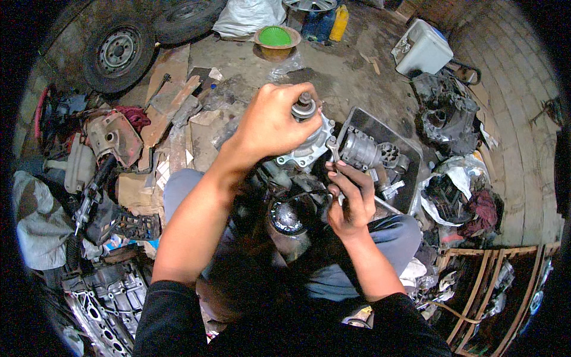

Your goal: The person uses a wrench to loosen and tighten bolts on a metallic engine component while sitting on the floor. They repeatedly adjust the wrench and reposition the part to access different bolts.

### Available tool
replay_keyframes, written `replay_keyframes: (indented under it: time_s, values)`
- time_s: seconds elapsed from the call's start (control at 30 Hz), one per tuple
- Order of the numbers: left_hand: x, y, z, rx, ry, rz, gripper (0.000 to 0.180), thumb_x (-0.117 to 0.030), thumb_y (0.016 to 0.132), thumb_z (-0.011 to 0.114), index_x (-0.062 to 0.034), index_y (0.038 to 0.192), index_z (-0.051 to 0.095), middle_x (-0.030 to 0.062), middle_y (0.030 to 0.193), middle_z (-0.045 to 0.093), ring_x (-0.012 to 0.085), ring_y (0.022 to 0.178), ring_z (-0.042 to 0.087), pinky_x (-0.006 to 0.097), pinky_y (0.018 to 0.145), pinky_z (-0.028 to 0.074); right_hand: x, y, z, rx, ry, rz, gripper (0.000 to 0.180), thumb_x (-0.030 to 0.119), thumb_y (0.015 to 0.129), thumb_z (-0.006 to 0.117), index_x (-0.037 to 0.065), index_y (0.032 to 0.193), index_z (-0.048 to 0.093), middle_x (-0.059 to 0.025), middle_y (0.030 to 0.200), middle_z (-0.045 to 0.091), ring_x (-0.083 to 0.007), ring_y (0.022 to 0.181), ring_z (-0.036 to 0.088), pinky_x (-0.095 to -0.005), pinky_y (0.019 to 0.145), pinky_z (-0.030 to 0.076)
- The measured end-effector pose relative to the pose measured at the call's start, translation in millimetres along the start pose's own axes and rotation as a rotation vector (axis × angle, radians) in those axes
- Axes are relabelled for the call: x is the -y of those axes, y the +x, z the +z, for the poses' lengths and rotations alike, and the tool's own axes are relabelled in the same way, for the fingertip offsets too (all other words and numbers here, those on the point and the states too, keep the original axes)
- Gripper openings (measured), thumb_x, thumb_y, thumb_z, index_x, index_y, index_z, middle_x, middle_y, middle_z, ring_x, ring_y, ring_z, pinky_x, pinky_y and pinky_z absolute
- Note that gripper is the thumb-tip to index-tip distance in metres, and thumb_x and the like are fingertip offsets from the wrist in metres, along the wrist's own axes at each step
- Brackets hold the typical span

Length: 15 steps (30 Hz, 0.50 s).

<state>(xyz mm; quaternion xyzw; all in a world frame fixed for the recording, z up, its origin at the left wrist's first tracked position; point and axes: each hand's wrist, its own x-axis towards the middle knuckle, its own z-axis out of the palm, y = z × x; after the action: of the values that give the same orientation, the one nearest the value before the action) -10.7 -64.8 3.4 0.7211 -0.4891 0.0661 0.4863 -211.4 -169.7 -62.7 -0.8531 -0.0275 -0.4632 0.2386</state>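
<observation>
The person wears a black top, its 2 sleeves pushed up to about the elbows at the bottom of the frame, leaving both forearms bare. Grey-blue trousers cover the knees, seen left and right of centre. The left hand (270, 122) and right hand (351, 199) are bare, without gloves.

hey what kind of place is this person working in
Most likely a vehicle repair workshop or garage. A wheel with its tyre lies on the dirty floor, greasy engine parts are strewn about, and both hands work a spanner on a metal part.
</observation>
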Motion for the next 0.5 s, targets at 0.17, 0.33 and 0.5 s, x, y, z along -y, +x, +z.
replay_keyframes:
  time_s: [0.17,0.33,0.5]
  values:
    - [-3,2,-1,0.003,-0.001,0.005,0.017,-0.015,0.082,0.075,-0.0030,0.094,0.074,0.0179,0.085,0.075,0.0309,0.080,0.076,0.038,0.074,0.059,-5,-8,19,-0.186,0.227,0.209,0.021,-0.004,0.090,0.068,0.001,0.109,0.061,-0.0221,0.118,0.063,-0.0323,0.102,0.070,-0.0431,0.087,0.059]
    - [1,1,3,-0.006,0.000,0.011,0.022,-0.019,0.079,0.075,-0.0030,0.093,0.072,0.0216,0.084,0.072,0.0375,0.081,0.073,0.042,0.073,0.057,-5,12,19,-0.394,0.719,0.563,0.025,0.020,0.107,0.052,0.006,0.115,0.033,-0.0252,0.117,0.057,-0.0331,0.084,0.070,-0.0445,0.070,0.064]
    - [4,0,4,-0.032,-0.024,0.001,0.023,-0.021,0.078,0.075,-0.0036,0.092,0.071,0.0231,0.083,0.071,0.0406,0.080,0.071,0.045,0.071,0.057,-16,32,14,-0.392,0.813,0.860,0.021,0.016,0.107,0.052,0.005,0.118,0.037,-0.0232,0.110,0.063,-0.0298,0.082,0.070,-0.0417,0.068,0.062]
